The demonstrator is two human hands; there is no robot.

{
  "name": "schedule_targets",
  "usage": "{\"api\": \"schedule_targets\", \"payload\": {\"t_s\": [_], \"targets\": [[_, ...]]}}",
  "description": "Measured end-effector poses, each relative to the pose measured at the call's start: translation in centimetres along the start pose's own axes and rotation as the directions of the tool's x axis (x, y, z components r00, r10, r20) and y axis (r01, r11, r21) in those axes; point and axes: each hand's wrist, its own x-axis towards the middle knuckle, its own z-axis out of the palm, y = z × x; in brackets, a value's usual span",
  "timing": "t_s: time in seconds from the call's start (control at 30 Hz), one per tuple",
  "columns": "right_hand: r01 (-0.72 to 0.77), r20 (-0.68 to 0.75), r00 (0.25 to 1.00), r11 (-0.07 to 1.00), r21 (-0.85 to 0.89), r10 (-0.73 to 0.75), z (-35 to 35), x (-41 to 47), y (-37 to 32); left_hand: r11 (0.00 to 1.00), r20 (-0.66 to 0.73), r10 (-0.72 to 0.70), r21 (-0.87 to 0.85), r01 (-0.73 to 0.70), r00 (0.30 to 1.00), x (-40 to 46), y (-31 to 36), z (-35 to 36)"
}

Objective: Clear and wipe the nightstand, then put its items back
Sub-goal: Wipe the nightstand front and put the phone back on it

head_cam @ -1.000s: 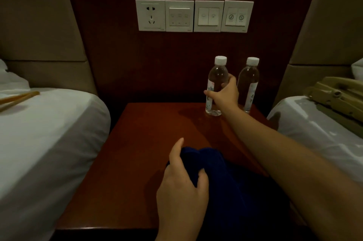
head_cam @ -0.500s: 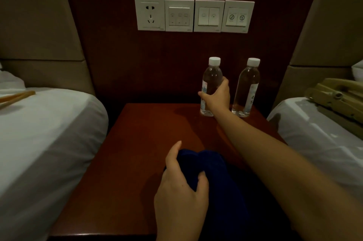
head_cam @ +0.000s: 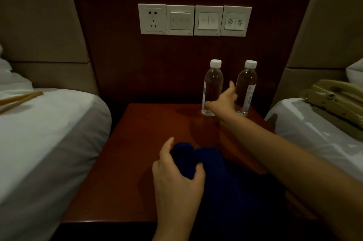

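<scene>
Nightstand [head_cam: 149, 142]: reddish wood top, set between two white-sheeted beds, back edge against a dark wall panel carrying a socket-and-switch row [head_cam: 194, 20].

Left bottle [head_cam: 212, 87]: clear, white-capped, upright near the back right corner of the top. Right bottle [head_cam: 246, 87]: same kind, upright just beside it, closer to the right edge.

Right hand [head_cam: 224, 101]: reached to the back right corner, fingers spread and loosened, thumb low beside the base of the left bottle, one finger raised into the gap between the two bottles. Contact with either bottle: cannot tell; no closed grip visible.

Left hand [head_cam: 176, 174]: near the front edge, thumb and fingers curled round a fold of the blue cloth [head_cam: 212, 172], which lies bunched on the front right part of the top.

Telephone [head_cam: 334, 101]: beige, lying on the right bed, off the nightstand. Tan sticks [head_cam: 19, 99]: on the left bed.

Step in hand, by judgement: putting back, bottles stood in place at the rear.

Next move, by judgement: right hand drawn clear without knocking either bottle; telephone fetched from the right bed and set on the open left part of the top; cloth lifted away.
</scene>
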Motion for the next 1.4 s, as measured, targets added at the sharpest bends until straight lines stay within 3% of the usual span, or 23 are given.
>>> {"api": "schedule_targets", "payload": {"t_s": [0.1, 0.17, 0.2, 0.27, 0.33, 0.37, 0.43, 0.5, 0.67, 0.8, 0.87, 0.97, 1.07, 1.17, 1.3, 1.4], "targets": [[-0.031, 0.233, 0.972, 0.999, -0.036, 0.039, -3.6, -3.7, -0.2, 0.987, -0.147, 0.095, 0.141, -0.074, 0.985, -0.4, 0.0, -0.1], [0.024, 0.473, 0.88, 0.99, -0.139, 0.045, -6.6, -6.7, -0.5, 0.98, -0.172, 0.124, 0.174, -0.094, 0.977, -0.5, 0.0, -0.2], [0.075, 0.599, 0.798, 0.978, -0.194, 0.058, -8.1, -8.2, -0.7, 0.978, -0.149, 0.143, 0.17, -0.117, 0.978, -0.4, 0.0, -0.3], [0.197, 0.82, 0.563, 0.946, -0.257, 0.105, -10.8, -11.1, -1.0, 0.985, -0.039, 0.153, 0.092, -0.149, 0.987, -0.2, -0.3, -0.4], [0.387, 0.912, 0.384, 0.871, -0.302, 0.146, -12.1, -13.9, -0.2, 0.986, 0.037, 0.165, -0.021, -0.165, 0.986, -0.2, -0.5, -0.6], [0.51, 0.914, 0.383, 0.794, -0.331, 0.135, -12.0, -15.1, 0.6, 0.984, 0.045, 0.174, -0.052, -0.171, 0.984, -0.2, -0.4, -0.7], [0.681, 0.865, 0.499, 0.595, -0.427, 0.049, -11.1, -17.2, 1.9, 0.979, 0.056, 0.18, -0.106, -0.173, 0.982, -0.1, -0.3, -0.8], [0.708, 0.812, 0.583, 0.507, -0.491, -0.028, -10.3, -18.5, 1.9, 0.976, 0.094, 0.178, -0.146, -0.163, 0.98, 0.1, -0.3, -0.9], [0.64, 0.727, 0.672, 0.605, -0.474, -0.141, -11.1, -20.9, 1.5, 0.964, 0.235, 0.228, -0.194, -0.184, 0.945, -1.0, -0.2, -2.1], [0.654, 0.578, 0.733, 0.602, -0.458, -0.358, -12.1, -24.7, 2.8, 0.939, 0.235, 0.285, -0.262, -0.222, 0.929, -4.5, 0.0, -2.8], [0.667, 0.503, 0.733, 0.631, -0.396, -0.458, -13.0, -27.2, 3.8, 0.92, 0.228, 0.322, -0.303, -0.248, 0.919, -7.1, -0.5, -3.4], [0.701, 0.501, 0.699, 0.628, -0.339, -0.51, -13.8, -31.2, 6.5, 0.894, 0.197, 0.388, -0.318, -0.316, 0.9, -11.4, -3.2, -4.0], [0.69, 0.592, 0.683, 0.646, -0.328, -0.429, -12.8, -34.4, 11.2, 0.902, 0.209, 0.403, -0.253, -0.349, 0.891, -14.9, -8.2, -3.8], [0.597, 0.677, 0.691, 0.73, -0.334, -0.255, -10.5, -35.6, 17.2, 0.943, 0.356, 0.332, -0.136, -0.304, 0.874, -15.7, -13.5, -2.1], [0.433, 0.663, 0.744, 0.816, -0.384, -0.083, -5.9, -34.0, 24.5, 0.995, 0.406, -0.051, 0.098, 0.012, 0.912, -13.8, -18.9, 2.6], [0.284, 0.632, 0.763, 0.81, -0.514, 0.133, -2.4, -31.6, 29.0, 0.936, 0.411, -0.327, 0.264, 0.232, 0.851, -11.2, -22.4, 6.8]]}}
